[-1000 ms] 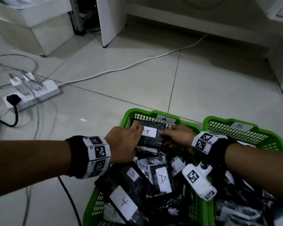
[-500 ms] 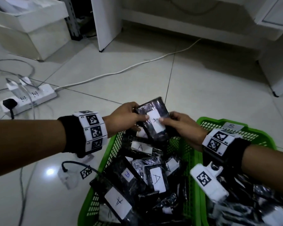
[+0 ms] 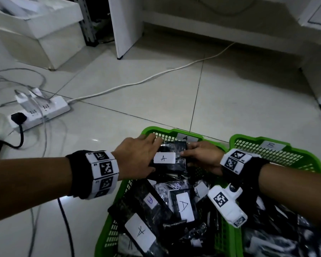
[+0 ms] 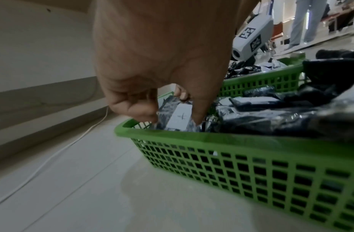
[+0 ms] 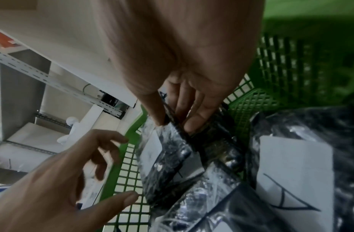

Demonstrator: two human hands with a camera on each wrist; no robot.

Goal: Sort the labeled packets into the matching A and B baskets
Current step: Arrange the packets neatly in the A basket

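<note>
Half a second earlier the black packet (image 3: 171, 160) with the white "A" label had been held up above the floor beyond the baskets; now it was down at the far end of the green A basket (image 3: 176, 131), on top of the heap of other black packets (image 3: 182, 204). The left hand (image 3: 135, 161) lay along the packet's left edge, and in the right wrist view its fingers were loosely spread and parted from the wrapper, gripping nothing. The right hand (image 3: 202, 157) was at the packet's right edge, thumb on top and fingers (image 5: 193, 113) beneath, pinching the wrapper. Both forearms reached in from either side, palms down, each with a marker-printed wristband. The green B basket (image 3: 278, 145) stood just to the right, touching the A basket. A white power strip (image 3: 43, 112) lay on the tiled floor, well off to the left.
</note>
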